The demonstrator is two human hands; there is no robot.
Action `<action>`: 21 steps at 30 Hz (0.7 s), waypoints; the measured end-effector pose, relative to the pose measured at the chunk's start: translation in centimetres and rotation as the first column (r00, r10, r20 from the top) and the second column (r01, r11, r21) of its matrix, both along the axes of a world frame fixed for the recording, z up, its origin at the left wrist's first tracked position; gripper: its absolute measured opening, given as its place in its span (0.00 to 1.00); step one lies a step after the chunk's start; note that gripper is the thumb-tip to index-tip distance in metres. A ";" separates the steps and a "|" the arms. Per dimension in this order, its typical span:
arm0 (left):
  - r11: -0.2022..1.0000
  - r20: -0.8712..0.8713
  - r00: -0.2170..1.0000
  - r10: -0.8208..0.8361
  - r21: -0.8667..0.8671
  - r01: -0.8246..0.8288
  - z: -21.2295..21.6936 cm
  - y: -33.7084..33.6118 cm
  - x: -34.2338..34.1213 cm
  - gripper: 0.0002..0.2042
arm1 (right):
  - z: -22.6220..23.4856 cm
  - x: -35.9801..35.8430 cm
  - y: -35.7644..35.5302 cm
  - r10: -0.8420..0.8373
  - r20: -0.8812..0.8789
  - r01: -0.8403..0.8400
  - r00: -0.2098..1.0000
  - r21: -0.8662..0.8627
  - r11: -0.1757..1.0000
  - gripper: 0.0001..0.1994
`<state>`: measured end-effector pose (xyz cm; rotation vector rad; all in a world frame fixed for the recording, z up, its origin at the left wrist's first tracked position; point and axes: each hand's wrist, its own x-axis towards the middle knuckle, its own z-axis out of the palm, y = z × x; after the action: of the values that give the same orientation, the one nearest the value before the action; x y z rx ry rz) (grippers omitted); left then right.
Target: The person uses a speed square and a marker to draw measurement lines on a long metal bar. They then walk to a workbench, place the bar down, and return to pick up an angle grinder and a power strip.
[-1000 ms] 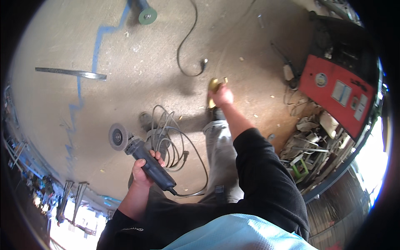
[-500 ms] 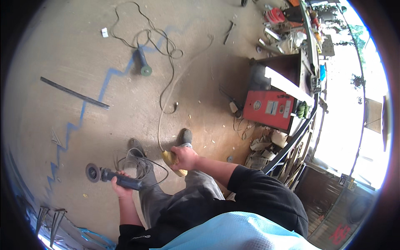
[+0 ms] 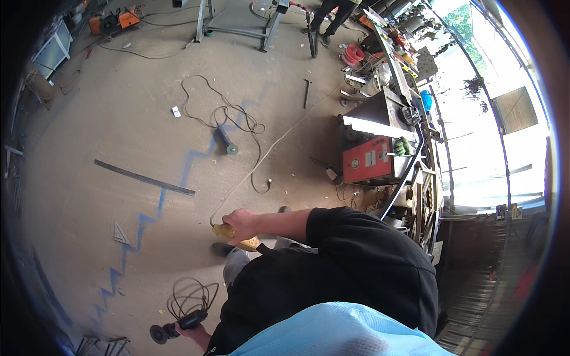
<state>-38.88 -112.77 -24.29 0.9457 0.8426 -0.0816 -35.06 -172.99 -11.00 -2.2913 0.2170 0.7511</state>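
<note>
Since half a second ago the view has swung up across the workshop floor, so the right hand (image 3: 240,224) now sits near the middle of the picture and the left hand (image 3: 191,330) has dropped to the lower edge. Right fingers are closed around a yellow handle (image 3: 236,236), from which a pale cable (image 3: 270,151) runs away over the concrete floor (image 3: 107,118) toward the upper right. Left fingers are wrapped about the dark body of an angle grinder (image 3: 175,326), its disc pointing left and its black cord (image 3: 190,296) lying in loose loops just above it. A second grinder (image 3: 225,142) with a green disc lies well apart on the floor, among a tangle of dark cable, beside a blue zigzag line (image 3: 160,204) painted on the concrete. A long flat metal bar (image 3: 144,177) lies across the floor left of that line, and a small metal triangle (image 3: 120,234) sits below it. At the right stands a red welding machine (image 3: 368,160) under a cluttered worktop (image 3: 374,113). Another person's legs (image 3: 329,15) show at the top edge, well away.
</note>
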 end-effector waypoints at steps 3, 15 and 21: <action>0.995 -0.044 0.998 0.050 0.085 -0.046 2.1 3.7 -0.7 0.22 | 1.9 4.9 5.1 0.038 0.038 -0.040 0.999 0.045 0.998 0.32; 0.985 -0.237 0.959 0.153 0.109 -0.130 6.4 11.8 2.8 0.19 | 3.9 22.1 18.1 0.283 0.149 -0.298 0.947 0.087 0.951 0.30; 0.917 -0.287 0.871 0.399 0.113 -0.382 11.2 15.8 0.8 0.17 | 0.2 32.9 23.5 0.326 0.112 -0.341 0.939 0.185 0.922 0.32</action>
<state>-38.07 -96.92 -13.05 0.8041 1.3179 0.1509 -2.17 -149.45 -10.79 -2.1805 -0.2846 0.8087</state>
